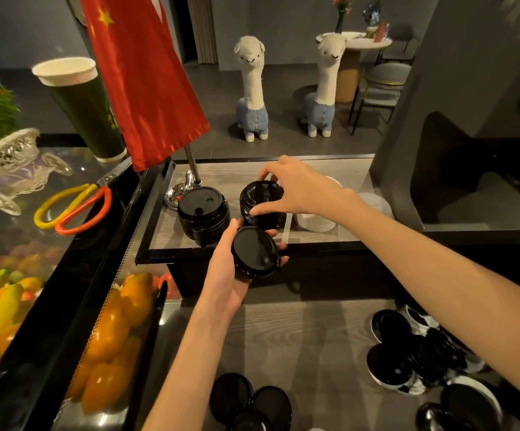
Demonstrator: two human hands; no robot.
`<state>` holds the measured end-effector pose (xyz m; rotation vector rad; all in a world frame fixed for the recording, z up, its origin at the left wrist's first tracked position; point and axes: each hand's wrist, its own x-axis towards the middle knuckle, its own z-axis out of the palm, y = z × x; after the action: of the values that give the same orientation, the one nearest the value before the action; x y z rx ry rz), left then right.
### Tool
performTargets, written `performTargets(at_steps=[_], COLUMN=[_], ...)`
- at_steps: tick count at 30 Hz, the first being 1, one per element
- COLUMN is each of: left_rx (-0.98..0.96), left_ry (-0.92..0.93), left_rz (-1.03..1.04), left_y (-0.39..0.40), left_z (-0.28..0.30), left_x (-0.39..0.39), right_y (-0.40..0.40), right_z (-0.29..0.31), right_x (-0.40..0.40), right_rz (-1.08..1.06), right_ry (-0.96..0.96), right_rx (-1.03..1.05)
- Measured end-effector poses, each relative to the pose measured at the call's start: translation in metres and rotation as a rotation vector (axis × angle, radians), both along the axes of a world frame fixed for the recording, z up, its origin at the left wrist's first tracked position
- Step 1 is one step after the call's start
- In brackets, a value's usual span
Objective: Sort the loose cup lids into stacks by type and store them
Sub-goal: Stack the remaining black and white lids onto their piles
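Two stacks of black cup lids stand on the raised wooden shelf (252,175): a left stack (202,214) and a right stack (260,199). My right hand (296,188) grips the right stack from above, thumb at its front and fingers behind. In front of the shelf edge, my left hand (230,269) holds a short stack of black lids (255,251) tilted toward me. Loose black lids lie on the lower counter at bottom centre (252,402) and at the right (407,353), some black and white. A white stack (317,219) sits right of the black stacks.
A flag on a chrome stand (187,188) rises at the shelf's left end. A tall green paper cup (87,107), scissors (72,206) and a glass case of fruit (112,331) are on the left. A dark machine (470,150) blocks the right.
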<state>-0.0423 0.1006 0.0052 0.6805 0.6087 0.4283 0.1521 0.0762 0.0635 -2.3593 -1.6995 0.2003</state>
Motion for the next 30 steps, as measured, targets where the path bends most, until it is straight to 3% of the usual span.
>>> performTargets(at_steps=[3,7,9,12,18,21,24,28,30], left_rx=[-0.014,-0.047,-0.046,-0.055,-0.019,0.021,0.231,0.486,0.578], left_ry=[-0.020,-0.072,-0.097,-0.160,-0.152,-0.135,0.011,0.261,0.350], left_rz=[0.014,0.022,0.024,0.045,0.086,0.112,0.169,0.567,0.644], left_y=[0.000,0.002,0.005,0.012,0.026,0.034,0.037,0.042,0.049], left_z=[0.002,0.012,0.017,0.024,0.034,0.039,0.034,0.011,0.000], left_x=[-0.006,-0.020,-0.026,-0.031,-0.038,-0.046,-0.056,-0.056,-0.055], right_y=[-0.003,-0.015,-0.023,-0.027,-0.012,-0.002,0.016,0.044,0.054], right_z=[0.002,0.015,0.028,0.035,0.051,0.054,0.047,0.028,0.020], right_x=[-0.001,-0.016,-0.032,-0.050,-0.060,-0.064,-0.058,-0.050,-0.052], right_rz=[-0.012,0.155,0.358,0.562,0.641,0.620,0.460,0.213,0.168], right_ry=[0.000,0.112,0.245,0.280,0.184,0.162,0.181,0.169,0.190], right_rx=[0.022,0.283,0.200,0.029,0.010,0.064,0.191,0.192,0.177])
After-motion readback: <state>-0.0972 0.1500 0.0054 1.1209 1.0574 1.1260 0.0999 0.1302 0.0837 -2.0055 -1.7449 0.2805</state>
